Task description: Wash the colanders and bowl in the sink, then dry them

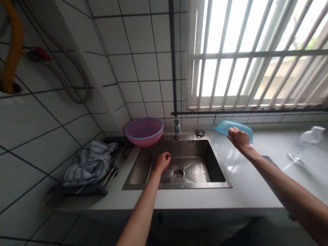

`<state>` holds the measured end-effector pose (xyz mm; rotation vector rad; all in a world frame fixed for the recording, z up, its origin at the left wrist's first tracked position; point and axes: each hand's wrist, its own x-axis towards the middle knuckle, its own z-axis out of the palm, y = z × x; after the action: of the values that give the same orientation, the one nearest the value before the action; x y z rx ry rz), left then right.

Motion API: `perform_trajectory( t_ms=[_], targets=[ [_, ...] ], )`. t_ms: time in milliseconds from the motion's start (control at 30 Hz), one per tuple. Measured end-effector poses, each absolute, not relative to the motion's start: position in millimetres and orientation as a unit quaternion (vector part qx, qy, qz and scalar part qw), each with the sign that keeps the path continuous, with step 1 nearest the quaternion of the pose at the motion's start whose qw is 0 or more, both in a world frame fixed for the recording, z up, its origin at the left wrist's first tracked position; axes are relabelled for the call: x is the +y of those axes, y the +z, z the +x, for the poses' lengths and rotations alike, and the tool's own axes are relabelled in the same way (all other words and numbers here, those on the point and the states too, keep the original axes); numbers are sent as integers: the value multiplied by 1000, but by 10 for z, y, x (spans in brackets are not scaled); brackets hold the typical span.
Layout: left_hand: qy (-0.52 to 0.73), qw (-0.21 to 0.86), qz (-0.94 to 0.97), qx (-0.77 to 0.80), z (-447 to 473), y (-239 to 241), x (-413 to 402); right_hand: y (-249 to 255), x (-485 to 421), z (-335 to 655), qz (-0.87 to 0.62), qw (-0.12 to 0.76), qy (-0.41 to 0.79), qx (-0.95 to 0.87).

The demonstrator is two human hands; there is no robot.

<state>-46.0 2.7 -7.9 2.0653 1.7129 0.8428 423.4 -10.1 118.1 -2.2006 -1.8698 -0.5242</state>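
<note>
My right hand (238,139) grips the near rim of a translucent light blue plastic basin (225,126), which is tilted above the counter to the right of the sink. Part of the basin is hidden behind my fingers. Over the stainless steel sink (196,185) hangs my left hand (162,161), its fingers curled in with nothing visible in them. The sink has a drain (178,173) in its floor and some wet spots. Behind it stands a chrome faucet (177,130).
A pink and purple colander (143,140) sits at the sink's back left corner. Further left, a striped cloth (89,164) lies on a metal rack (116,167). A clear plastic bottle (303,145) stands right. A round drain stopper (200,132) rests behind the sink, near the barred window (243,54).
</note>
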Motion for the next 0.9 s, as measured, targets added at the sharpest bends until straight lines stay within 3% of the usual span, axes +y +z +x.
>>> perform_trajectory(
  t_ms=[133, 233, 500, 700, 900],
  targets=[
    [308, 159, 722, 599, -444, -82, 51, 1801, -121, 4356, -734, 230, -207, -605],
    [351, 154, 703, 598, -441, -49, 54, 1905, -138, 4127, -716, 242, -141, -639],
    [468, 29, 647, 601, -450, 639, 85, 762, 122, 2804, -674, 217, 69, -703],
    [359, -43, 803, 475, -176, 1422, 501, 31, 200, 2587, -642, 340, 164, -668],
    [272, -27, 849, 451, 65, 1500, 934, -269, 313, 2729, -614, 392, 229, -646]
  ],
)
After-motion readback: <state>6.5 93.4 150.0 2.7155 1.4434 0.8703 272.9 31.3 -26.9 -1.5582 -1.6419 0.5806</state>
